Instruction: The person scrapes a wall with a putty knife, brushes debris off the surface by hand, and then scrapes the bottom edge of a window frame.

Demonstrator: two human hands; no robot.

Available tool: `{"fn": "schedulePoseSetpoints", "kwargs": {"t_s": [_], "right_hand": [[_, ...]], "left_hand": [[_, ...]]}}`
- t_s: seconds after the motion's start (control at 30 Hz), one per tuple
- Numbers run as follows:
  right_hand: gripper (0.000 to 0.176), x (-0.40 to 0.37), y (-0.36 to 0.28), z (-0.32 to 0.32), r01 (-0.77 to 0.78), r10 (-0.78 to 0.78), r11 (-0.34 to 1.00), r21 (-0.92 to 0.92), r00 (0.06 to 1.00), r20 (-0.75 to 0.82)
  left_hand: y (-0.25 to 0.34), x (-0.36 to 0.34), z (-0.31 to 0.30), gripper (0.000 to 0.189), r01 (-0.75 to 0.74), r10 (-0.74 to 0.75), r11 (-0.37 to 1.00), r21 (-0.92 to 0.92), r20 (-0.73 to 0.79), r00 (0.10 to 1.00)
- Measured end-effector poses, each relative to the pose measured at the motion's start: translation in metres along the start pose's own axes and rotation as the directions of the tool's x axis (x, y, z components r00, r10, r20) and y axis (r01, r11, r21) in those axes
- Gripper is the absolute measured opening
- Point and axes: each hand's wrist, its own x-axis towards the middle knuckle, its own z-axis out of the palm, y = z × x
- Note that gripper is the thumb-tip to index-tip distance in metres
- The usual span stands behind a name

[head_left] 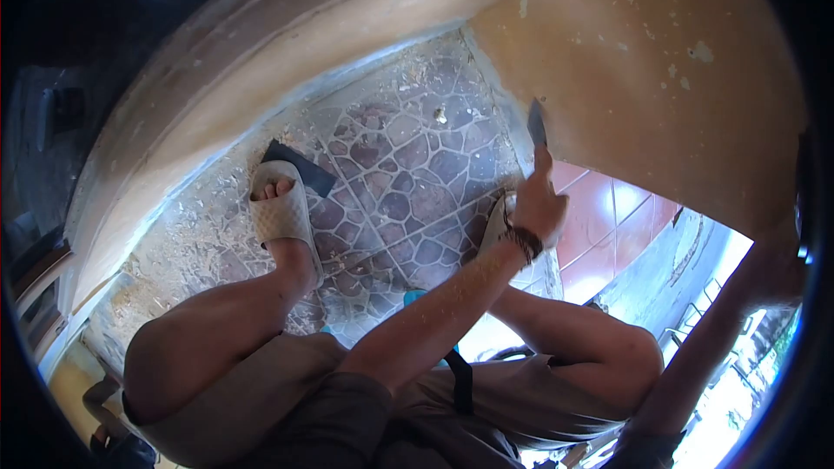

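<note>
My left hand (540, 207), with a dark bracelet at the wrist, is closed around a scraper (538, 124). The scraper's flat grey blade points up and lies at or close to the lower part of the tan wall (643, 78); contact is unclear. Pale chipped spots mark that wall. At the far right, my right hand (771, 274) is raised beside the wall edge, dim and blurred, with its fingers hidden.
Stone-patterned floor (408, 200) with scattered flakes lies between my bent legs. A dark flat piece (300, 168) touches my left sandal (282, 212). Reddish tiles (608, 217) begin beyond the wall's lower edge. A curved pale wall (287, 61) runs along the left.
</note>
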Motion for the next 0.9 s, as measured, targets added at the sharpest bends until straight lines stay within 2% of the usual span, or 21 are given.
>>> {"fn": "schedulePoseSetpoints", "kwargs": {"t_s": [0.03, 0.07, 0.17, 0.23, 0.27, 0.33, 0.37, 0.43, 0.47, 0.5, 0.53, 0.57, 0.6, 0.63, 0.67, 0.7, 0.77, 0.83, 0.9], "right_hand": [[0.036, 0.0, -0.004, 0.002, 0.005, -0.005, 1.0, -0.012, 1.0, 0.014], [0.036, 0.0, -0.008, 0.001, 0.011, -0.011, 1.0, -0.019, 1.0, 0.023], [0.037, -0.009, -0.035, -0.022, 0.104, -0.103, 0.994, -0.035, 0.994, 0.022], [0.038, -0.031, -0.077, -0.047, 0.24, -0.239, 0.971, -0.011, 0.97, 0.052], [0.039, -0.045, -0.102, -0.058, 0.305, -0.307, 0.952, 0.038, 0.944, 0.117], [0.039, -0.071, -0.15, -0.072, 0.387, -0.439, 0.898, 0.21, 0.826, 0.355], [0.044, -0.078, -0.164, -0.077, 0.337, -0.514, 0.848, 0.409, 0.71, 0.481], [0.049, -0.085, -0.174, -0.08, 0.443, -0.574, 0.809, 0.387, 0.448, 0.686], [0.046, -0.088, -0.174, -0.08, 0.396, -0.547, 0.826, 0.401, 0.39, 0.74], [0.045, -0.092, -0.173, -0.081, 0.348, -0.521, 0.843, 0.412, 0.328, 0.788], [0.045, -0.093, -0.173, -0.08, 0.285, -0.516, 0.852, 0.44, 0.311, 0.798], [0.045, -0.094, -0.173, -0.076, 0.261, -0.506, 0.86, 0.439, 0.314, 0.804], [0.046, -0.095, -0.172, -0.072, 0.238, -0.492, 0.869, 0.434, 0.313, 0.813], [0.046, -0.098, -0.17, -0.071, 0.216, -0.47, 0.881, 0.421, 0.308, 0.827], [0.045, -0.098, -0.171, -0.071, 0.237, -0.492, 0.869, 0.435, 0.316, 0.811], [0.045, -0.101, -0.171, -0.076, 0.246, -0.495, 0.866, 0.434, 0.315, 0.81], [0.043, -0.107, -0.176, -0.089, 0.262, -0.516, 0.855, 0.449, 0.328, 0.792], [0.04, -0.099, -0.183, -0.101, 0.102, -0.514, 0.856, 0.507, 0.274, 0.813], [0.04, -0.095, -0.185, -0.099, -0.104, -0.495, 0.843, 0.528, 0.235, 0.837]], "left_hand": [[0.003, 0.007, -0.005, 0.077, -0.035, 0.036, 0.999, 0.017, -0.025, 0.999], [0.006, 0.016, -0.014, 0.075, 0.175, -0.167, 0.974, -0.14, 0.068, 0.984], [-0.011, 0.016, -0.014, 0.075, -0.012, 0.012, 1.0, 0.01, -0.004, 1.0], [-0.002, -0.003, -0.01, 0.077, 0.054, -0.049, 0.997, -0.06, 0.08, 0.996], [0.003, -0.013, -0.008, 0.077, 0.091, -0.079, 0.992, -0.091, 0.122, 0.989], [-0.003, -0.006, -0.008, 0.077, 0.082, -0.075, 0.995, -0.062, 0.106, 0.992], [-0.014, 0.007, -0.008, 0.076, 0.082, -0.075, 0.993, -0.082, 0.086, 0.993], [-0.011, 0.013, -0.018, 0.075, 0.149, -0.135, 0.981, -0.127, 0.11, 0.985], [-0.004, 0.014, -0.023, 0.075, 0.211, -0.188, 0.966, -0.151, 0.15, 0.971], [-0.001, 0.006, -0.022, 0.075, 0.172, -0.155, 0.976, -0.137, 0.126, 0.98], [0.002, -0.001, -0.02, 0.076, 0.134, -0.122, 0.984, -0.12, 0.102, 0.987], [-0.004, -0.002, -0.008, 0.077, -0.031, 0.03, 0.997, -0.064, -0.027, 0.999], [-0.003, -0.004, -0.003, 0.077, -0.183, 0.187, 0.982, 0.039, -0.161, 0.969], [-0.004, -0.004, 0.004, 0.077, -0.291, 0.33, 0.941, 0.171, -0.282, 0.901], [-0.011, 0.002, 0.002, 0.077, -0.102, 0.104, 0.994, 0.027, -0.131, 0.986], [-0.006, 0.012, -0.01, 0.076, 0.114, -0.111, 0.99, -0.08, 0.048, 0.993], [0.012, 0.028, -0.045, 0.075, 0.28, -0.241, 0.929, -0.244, 0.179, 0.954], [0.002, 0.012, -0.02, 0.08, 0.151, -0.146, 0.988, -0.02, 0.142, 0.979], [-0.007, -0.041, 0.019, 0.087, 0.03, 0.001, 0.979, -0.2, 0.152, 0.988]]}}
